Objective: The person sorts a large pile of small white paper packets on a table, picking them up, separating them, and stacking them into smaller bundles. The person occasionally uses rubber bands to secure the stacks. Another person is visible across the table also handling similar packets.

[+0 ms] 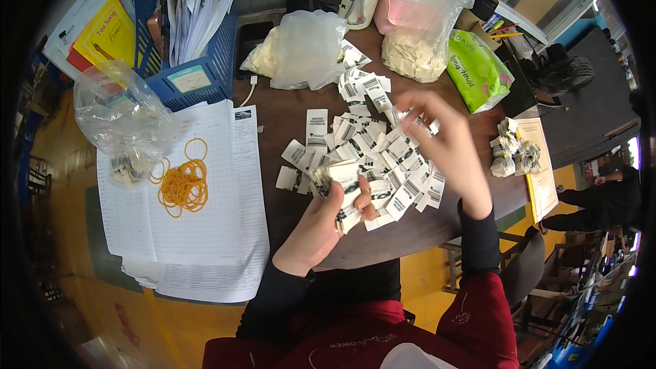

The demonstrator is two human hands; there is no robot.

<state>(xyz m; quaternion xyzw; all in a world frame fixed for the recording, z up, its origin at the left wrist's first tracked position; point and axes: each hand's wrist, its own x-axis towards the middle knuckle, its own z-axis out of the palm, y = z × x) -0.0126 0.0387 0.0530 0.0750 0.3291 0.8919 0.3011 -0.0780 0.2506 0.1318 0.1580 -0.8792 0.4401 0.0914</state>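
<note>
My left hand point(318, 232) is closed round a thick stack of small white printed labels point(344, 188), thumb on the near side and fingertips round the other. Below and beyond it, a loose heap of the same labels point(369, 143) spreads over the dark brown table point(287, 215). Over the heap's right side hangs my right hand point(441, 137), slightly blurred, with thumb and fingers bent and apart. I make out no label between them.
Orange rubber bands point(183, 188) and a clear plastic bag point(123, 109) lie on papers point(232, 246) at left. Behind the heap sit a filled white bag point(307, 51), a pink container point(398, 0) and a green tissue pack point(478, 72). Bundled labels point(506, 147) lie at right.
</note>
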